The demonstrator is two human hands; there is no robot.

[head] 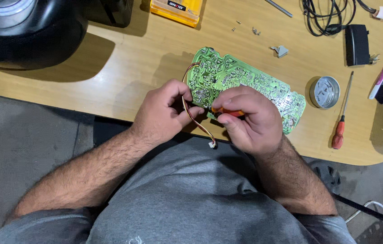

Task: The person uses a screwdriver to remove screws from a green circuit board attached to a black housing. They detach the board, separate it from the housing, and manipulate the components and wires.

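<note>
Green circuit board [245, 83] lies flat on the wooden table [146, 68] in the middle of the frame, its long side running from upper left down to lower right, and both hands meet at its near edge. The left hand [164, 113] pinches a thin bundle of wires [196, 122] between thumb and finger; the wires loop from the board's left end down to a small white plug [211, 144] hanging just below the hands. The right hand [250, 119] is closed tight around a small orange-handled tool [229, 113], whose tip points left toward the wires, almost touching them.
</note>
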